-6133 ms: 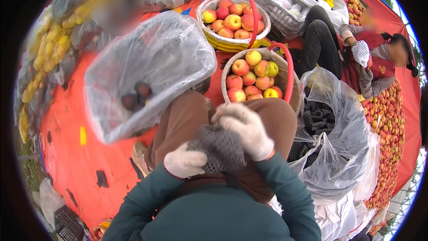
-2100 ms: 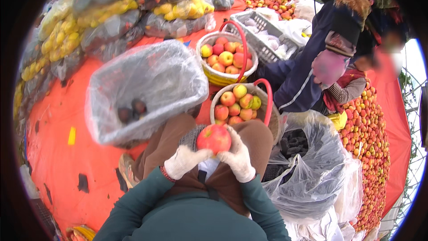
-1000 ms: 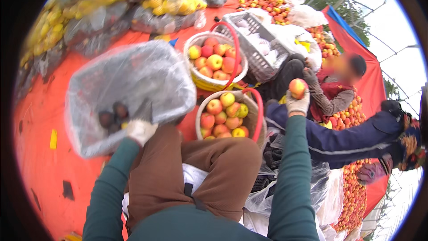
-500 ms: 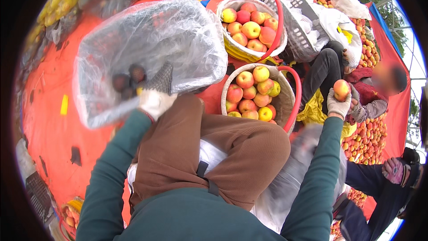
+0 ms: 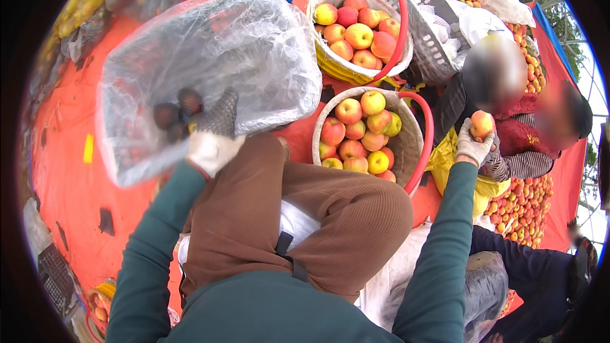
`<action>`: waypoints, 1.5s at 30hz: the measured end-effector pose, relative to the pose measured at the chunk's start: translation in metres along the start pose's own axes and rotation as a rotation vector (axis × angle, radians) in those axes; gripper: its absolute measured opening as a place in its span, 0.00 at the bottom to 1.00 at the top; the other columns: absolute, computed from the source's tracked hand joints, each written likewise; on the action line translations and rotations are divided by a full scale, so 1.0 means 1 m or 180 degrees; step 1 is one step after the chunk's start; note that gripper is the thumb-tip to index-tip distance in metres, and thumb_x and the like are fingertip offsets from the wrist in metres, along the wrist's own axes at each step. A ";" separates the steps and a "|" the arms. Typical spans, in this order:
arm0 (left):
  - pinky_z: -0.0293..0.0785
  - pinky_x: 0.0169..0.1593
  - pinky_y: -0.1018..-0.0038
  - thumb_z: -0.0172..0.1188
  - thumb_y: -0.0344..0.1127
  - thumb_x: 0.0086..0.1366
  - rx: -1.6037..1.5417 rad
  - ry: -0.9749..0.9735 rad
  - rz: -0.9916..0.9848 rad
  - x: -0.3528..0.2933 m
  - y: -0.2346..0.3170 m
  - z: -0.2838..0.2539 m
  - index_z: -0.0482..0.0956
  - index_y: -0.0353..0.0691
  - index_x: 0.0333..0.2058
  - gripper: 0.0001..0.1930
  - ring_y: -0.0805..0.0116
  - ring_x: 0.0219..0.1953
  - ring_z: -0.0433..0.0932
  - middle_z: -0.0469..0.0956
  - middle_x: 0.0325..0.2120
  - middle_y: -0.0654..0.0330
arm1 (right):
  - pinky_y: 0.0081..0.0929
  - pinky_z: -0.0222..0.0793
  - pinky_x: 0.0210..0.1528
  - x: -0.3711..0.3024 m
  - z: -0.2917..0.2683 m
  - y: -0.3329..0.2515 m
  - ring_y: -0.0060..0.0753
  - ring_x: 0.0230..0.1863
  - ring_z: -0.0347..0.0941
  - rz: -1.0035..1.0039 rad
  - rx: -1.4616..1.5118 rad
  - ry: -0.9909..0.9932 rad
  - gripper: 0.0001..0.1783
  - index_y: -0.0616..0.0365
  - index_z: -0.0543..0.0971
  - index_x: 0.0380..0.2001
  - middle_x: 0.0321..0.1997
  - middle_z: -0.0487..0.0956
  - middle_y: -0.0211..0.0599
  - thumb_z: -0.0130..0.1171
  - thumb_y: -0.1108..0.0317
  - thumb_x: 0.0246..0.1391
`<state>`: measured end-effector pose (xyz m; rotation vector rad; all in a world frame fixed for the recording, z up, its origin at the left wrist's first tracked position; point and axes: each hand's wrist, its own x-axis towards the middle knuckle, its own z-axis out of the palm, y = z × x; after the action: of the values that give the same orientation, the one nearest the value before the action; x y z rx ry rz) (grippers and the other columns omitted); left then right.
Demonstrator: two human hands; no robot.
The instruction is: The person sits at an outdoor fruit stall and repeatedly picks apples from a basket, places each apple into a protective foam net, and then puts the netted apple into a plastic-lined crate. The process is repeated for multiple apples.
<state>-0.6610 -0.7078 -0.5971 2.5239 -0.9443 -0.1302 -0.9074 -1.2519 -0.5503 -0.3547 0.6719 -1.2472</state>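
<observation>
My right hand, in a white glove, is closed on a red-and-yellow apple held up at the right. Over the near side of a clear plastic liner, spread open like a bin, is my left hand, also gloved. Dark grey mesh-like material covers its fingers; whether it is a sleeve or part of the glove I cannot tell, nor how the fingers are bent. Beside them, several dark round things show blurred inside the liner. A cloth-lined basket of apples stands between my hands, beyond my knees.
Behind it stands another apple basket with a red handle. A grey crate holds white netting. People crouch at the right, one close to my right hand. Piled apples lie beyond, on red sheeting.
My right hand has shifted slightly left with the apple. My left hand has moved a little left and down. One person at the right has leaned in, and another has moved nearby.
</observation>
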 end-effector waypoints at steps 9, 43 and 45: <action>0.67 0.53 0.66 0.62 0.37 0.49 0.0349 0.0368 0.0340 -0.002 -0.010 0.016 0.63 0.36 0.56 0.34 0.53 0.52 0.69 0.68 0.52 0.48 | 0.49 0.68 0.52 0.005 -0.018 -0.024 0.46 0.46 0.70 0.0004 0.0373 -0.0686 0.19 0.57 0.69 0.42 0.44 0.73 0.47 0.54 0.55 0.55; 0.53 0.63 0.73 0.62 0.36 0.48 -0.0201 -0.0053 0.0071 -0.006 0.004 0.002 0.55 0.30 0.59 0.41 0.56 0.62 0.57 0.59 0.59 0.45 | 0.36 0.70 0.46 -0.196 -0.115 0.039 0.36 0.45 0.71 0.0128 -0.1659 -0.0610 0.22 0.61 0.67 0.51 0.46 0.72 0.40 0.53 0.64 0.53; 0.53 0.63 0.72 0.62 0.34 0.48 -0.0771 0.0274 0.0257 -0.007 -0.002 0.001 0.54 0.29 0.59 0.41 0.55 0.62 0.57 0.59 0.58 0.44 | 0.40 0.69 0.48 -0.221 -0.096 0.001 0.39 0.47 0.70 -0.0043 -0.1415 -0.0650 0.27 0.58 0.65 0.53 0.49 0.71 0.42 0.56 0.60 0.51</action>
<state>-0.6655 -0.7024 -0.5996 2.2488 -0.9346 -0.1035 -1.0046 -1.0319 -0.5636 -0.8434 0.7679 -1.0495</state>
